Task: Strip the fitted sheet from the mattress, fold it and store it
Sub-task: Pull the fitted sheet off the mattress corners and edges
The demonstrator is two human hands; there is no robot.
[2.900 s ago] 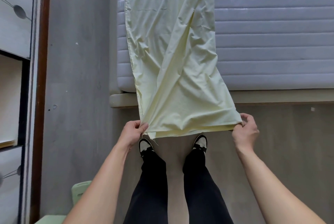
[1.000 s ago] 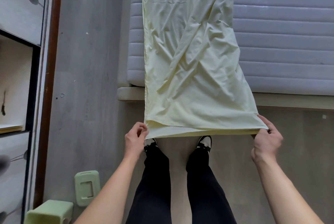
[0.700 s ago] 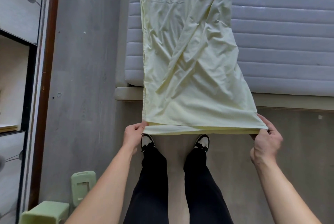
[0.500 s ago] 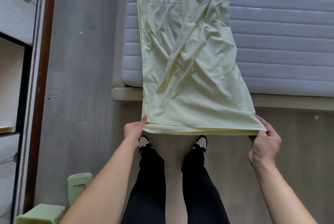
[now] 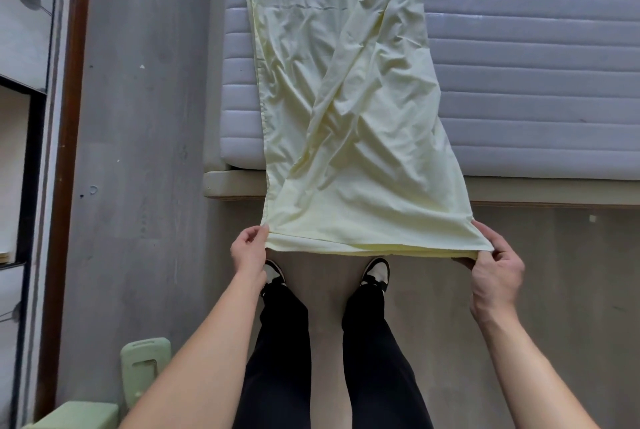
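Both hands, left hand (image 5: 248, 248) and right hand (image 5: 496, 271), are pinching the sheet's (image 5: 349, 116) near corners; pulling evenly should keep the next fold straight.

hands (image 5: 375, 260) pinching sheet (image 5: 349, 109) corners — mattress (image 5: 536, 82) beneath

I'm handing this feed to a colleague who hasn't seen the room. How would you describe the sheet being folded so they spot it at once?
Find the grey quilted mattress across the top of the view. A long strip of cloth lies across it and hangs over the bed's near edge towards the person: that is the sheet, its near corners pinched by the left hand and right hand. It is the only pale yellow, wrinkled fabric here.
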